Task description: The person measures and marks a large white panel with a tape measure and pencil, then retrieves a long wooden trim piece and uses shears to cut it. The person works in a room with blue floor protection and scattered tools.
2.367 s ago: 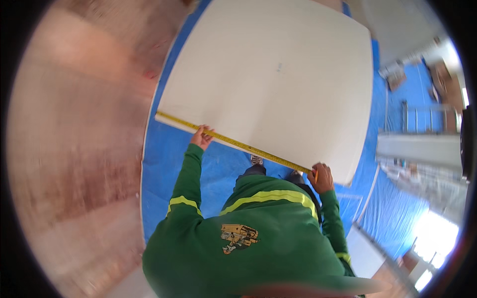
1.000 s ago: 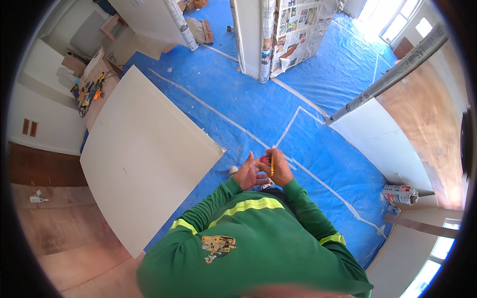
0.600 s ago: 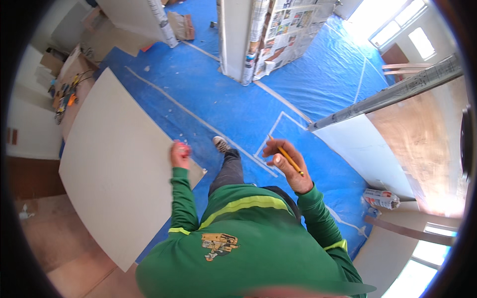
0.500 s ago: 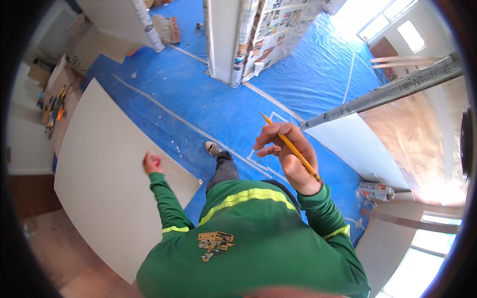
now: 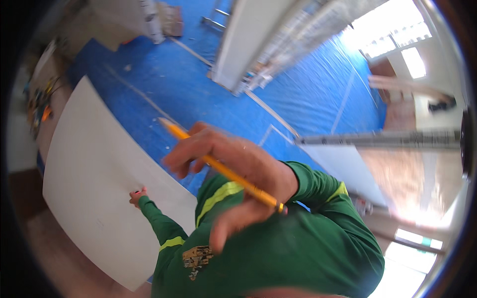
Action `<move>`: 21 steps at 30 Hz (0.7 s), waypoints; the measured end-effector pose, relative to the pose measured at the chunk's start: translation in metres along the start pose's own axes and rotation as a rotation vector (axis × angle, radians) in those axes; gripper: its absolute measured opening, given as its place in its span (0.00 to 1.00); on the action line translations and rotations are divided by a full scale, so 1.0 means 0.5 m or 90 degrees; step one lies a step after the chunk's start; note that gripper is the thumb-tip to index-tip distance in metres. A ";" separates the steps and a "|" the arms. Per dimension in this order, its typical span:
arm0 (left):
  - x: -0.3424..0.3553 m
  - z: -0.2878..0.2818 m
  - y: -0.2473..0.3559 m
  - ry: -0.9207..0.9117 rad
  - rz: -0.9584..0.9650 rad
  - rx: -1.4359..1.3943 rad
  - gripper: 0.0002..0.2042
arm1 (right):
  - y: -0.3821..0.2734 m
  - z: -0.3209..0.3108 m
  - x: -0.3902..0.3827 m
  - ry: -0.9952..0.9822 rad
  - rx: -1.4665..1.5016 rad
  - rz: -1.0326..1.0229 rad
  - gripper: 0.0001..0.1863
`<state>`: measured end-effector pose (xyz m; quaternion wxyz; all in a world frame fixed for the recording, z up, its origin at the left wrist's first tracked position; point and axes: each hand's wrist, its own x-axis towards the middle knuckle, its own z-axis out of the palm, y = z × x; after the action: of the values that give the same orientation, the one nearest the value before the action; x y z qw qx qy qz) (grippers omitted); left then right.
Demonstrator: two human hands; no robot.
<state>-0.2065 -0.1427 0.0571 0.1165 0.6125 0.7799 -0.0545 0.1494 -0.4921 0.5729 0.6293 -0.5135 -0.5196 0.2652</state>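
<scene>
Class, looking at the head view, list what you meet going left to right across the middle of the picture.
White board → left hand resting on it → right hand holding a yellow pencil → blue floor sheet.

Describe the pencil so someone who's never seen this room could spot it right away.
Start at the blue plastic floor sheet, then the raised right hand in front of the green shirt. The long yellow wooden pencil lies slanted across its fingers, the only thin yellow stick here.

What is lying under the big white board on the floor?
The white board lies on blue floor sheeting, which shows around its upper and right edges. The left hand rests on the board. Whatever is beneath its middle is covered.
</scene>
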 end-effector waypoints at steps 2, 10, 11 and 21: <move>-0.005 -0.015 0.008 -0.060 -0.015 0.015 0.34 | 0.051 -0.009 0.034 -0.037 0.074 0.121 0.38; -0.115 -0.092 0.065 -0.048 -0.132 -0.097 0.26 | 0.273 -0.061 0.139 -0.019 0.179 0.385 0.26; -0.127 -0.102 0.068 -0.049 -0.124 -0.104 0.26 | 0.290 -0.077 0.158 -0.027 0.164 0.395 0.26; -0.139 -0.061 0.093 0.003 -0.243 -0.161 0.23 | 0.484 -0.320 0.507 0.025 0.090 0.340 0.20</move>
<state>-0.1497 -0.1903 0.1064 0.1783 0.4346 0.8825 0.0240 0.4268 -0.2511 0.4572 0.5810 -0.5925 -0.3336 0.4473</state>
